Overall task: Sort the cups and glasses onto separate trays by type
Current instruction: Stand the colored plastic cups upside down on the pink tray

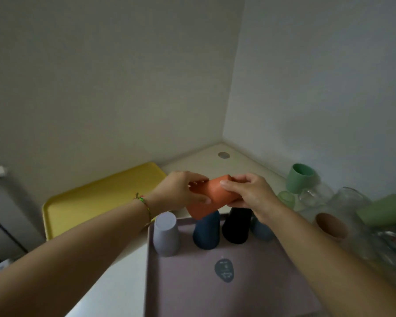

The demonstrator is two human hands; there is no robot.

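An orange cup (212,196) lies sideways in the air above the far edge of the mauve tray (188,291). My left hand (181,191) grips its left end and my right hand (249,191) grips its right end. Upside down on the mauve tray stand a lilac cup (166,234), a dark blue cup (206,232), a black cup (237,226) and a grey-blue cup (261,228) partly behind my right wrist. A yellow tray (96,197) lies to the left with nothing on it.
To the right lie a green cup (301,177), another green cup (384,212), a brown cup (332,225), a small green glass (286,199) and several clear glasses (350,202). Walls meet in a corner behind. A grey cap (223,155) sits in the counter.
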